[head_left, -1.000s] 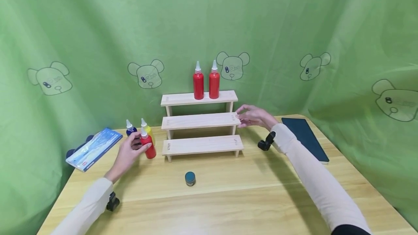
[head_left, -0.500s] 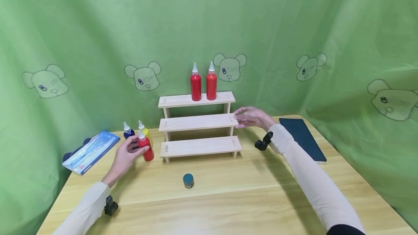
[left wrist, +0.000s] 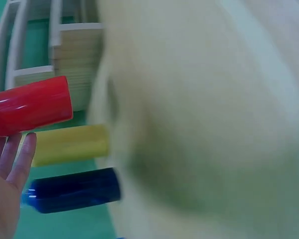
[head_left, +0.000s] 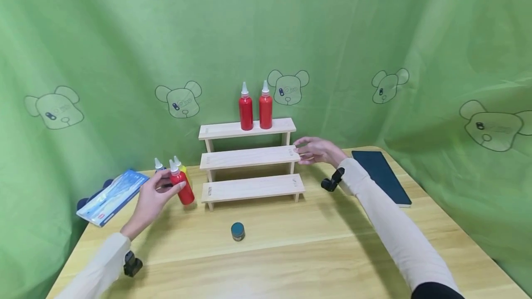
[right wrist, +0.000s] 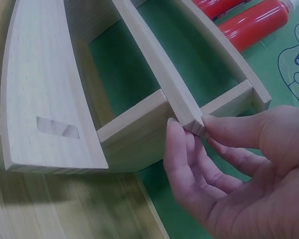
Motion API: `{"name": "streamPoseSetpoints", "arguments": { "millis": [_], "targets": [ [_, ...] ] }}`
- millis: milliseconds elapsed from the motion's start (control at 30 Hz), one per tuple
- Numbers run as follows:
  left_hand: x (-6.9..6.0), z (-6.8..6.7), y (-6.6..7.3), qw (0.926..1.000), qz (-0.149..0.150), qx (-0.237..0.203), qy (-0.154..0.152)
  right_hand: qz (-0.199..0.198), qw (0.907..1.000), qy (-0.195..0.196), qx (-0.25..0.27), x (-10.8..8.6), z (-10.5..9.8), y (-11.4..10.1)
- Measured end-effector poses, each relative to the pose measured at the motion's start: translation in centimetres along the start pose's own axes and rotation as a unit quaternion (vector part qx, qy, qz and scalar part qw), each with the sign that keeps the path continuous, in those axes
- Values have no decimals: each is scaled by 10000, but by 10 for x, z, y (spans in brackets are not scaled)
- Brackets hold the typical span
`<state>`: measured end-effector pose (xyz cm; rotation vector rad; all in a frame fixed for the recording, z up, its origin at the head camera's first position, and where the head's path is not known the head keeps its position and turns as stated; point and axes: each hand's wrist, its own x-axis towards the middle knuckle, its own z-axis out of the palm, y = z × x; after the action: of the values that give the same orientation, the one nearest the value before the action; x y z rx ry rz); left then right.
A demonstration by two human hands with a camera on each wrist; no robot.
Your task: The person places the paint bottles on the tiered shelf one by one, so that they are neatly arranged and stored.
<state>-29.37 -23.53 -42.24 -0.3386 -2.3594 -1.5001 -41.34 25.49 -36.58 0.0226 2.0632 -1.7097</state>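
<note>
My left hand (head_left: 150, 200) pinches a red squeeze bottle (head_left: 183, 190) with a white pointed cap. The bottle leans, cap to the left, and its base looks raised off the table. Close behind it stand a yellow squeeze bottle (left wrist: 72, 144) and a dark blue one (left wrist: 74, 190), both partly hidden in the head view. On the right, my right hand (head_left: 317, 150) grips the end of the middle board of a three-tier wooden shelf (head_left: 251, 157), thumb and fingers on either side of the board in the right wrist view. Two red bottles (head_left: 246, 113) stand on the top tier.
A small jar with a dark teal lid (head_left: 238, 231) sits in front of the shelf. At the left table edge lies a blue-and-white flat box (head_left: 112, 196) over a dark object. A dark teal notebook (head_left: 381, 176) lies at the right. Green curtain (head_left: 341, 36) hangs behind.
The red bottle in my left hand has gone from nearly upright to tilted and appears slightly lifted. My right hand keeps its grip on the shelf. The head view has shifted a little.
</note>
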Motion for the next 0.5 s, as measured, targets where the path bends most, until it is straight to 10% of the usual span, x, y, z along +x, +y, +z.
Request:
{"name": "streamPoseSetpoints", "arguments": {
  "millis": [500],
  "targets": [
    [48,-18,56,9992,378,-32,96,-35,9999,-128,-26,0,-3,-1]
  ]
}}
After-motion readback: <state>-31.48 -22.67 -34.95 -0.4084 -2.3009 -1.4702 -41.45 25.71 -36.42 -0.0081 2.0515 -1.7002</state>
